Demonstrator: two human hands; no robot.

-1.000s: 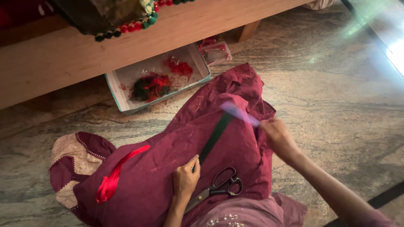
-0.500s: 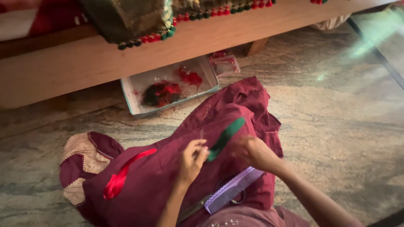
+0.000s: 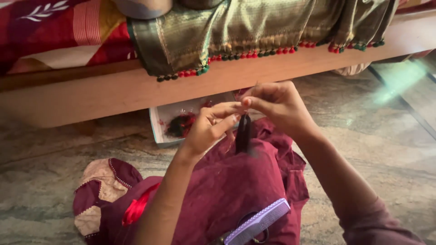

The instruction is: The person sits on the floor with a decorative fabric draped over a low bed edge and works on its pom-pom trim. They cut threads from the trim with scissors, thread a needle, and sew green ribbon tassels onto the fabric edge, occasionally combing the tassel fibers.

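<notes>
Both hands are raised together above a maroon cloth (image 3: 236, 181) spread on the floor. My left hand (image 3: 210, 128) and my right hand (image 3: 278, 105) pinch the top of a dark green tassel of thread (image 3: 244, 134), which hangs down between them. A lilac comb (image 3: 258, 222) lies on the maroon cloth near me, over a pair of scissors that is mostly hidden. A red ribbon (image 3: 136, 208) lies on the cloth at the left.
A white tray (image 3: 159, 127) with red and green thread sits under a wooden bed frame (image 3: 113, 90). A green silk fabric (image 3: 236, 27) edged with red and green tassels hangs over the frame. The floor (image 3: 386, 149) is marble.
Both hands have risen off the cloth and come together, lifting the green thread piece, which now hangs upright. The view has tilted up toward the bed.
</notes>
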